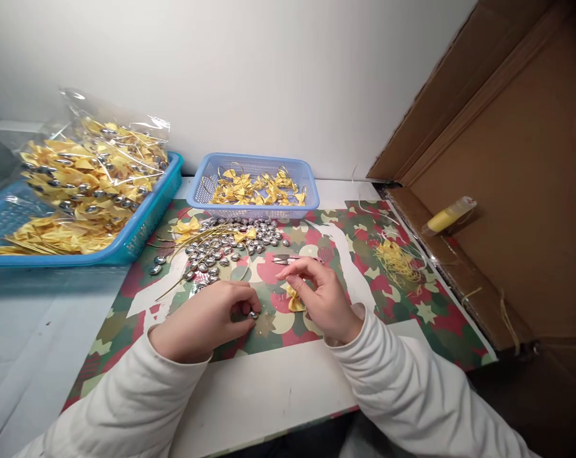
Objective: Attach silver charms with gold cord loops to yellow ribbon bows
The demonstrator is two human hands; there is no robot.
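Note:
My left hand [206,318] rests on the patterned mat [412,305] and pinches a small silver bead [253,314] between its fingertips. Beside it, my right hand [319,296] holds a yellow ribbon bow [295,300] just above the mat. A heap of silver beads [221,245] with loose gold wires lies just beyond both hands. Small snips [288,259] lie on the mat past my right fingers.
A small blue basket [254,166] of yellow bows stands at the back. A larger blue basket [144,222] at left holds a clear bag of finished bows. Yellow thread scraps [395,257] lie at right, beside an open cardboard box [521,172] holding a yellow tube [447,216].

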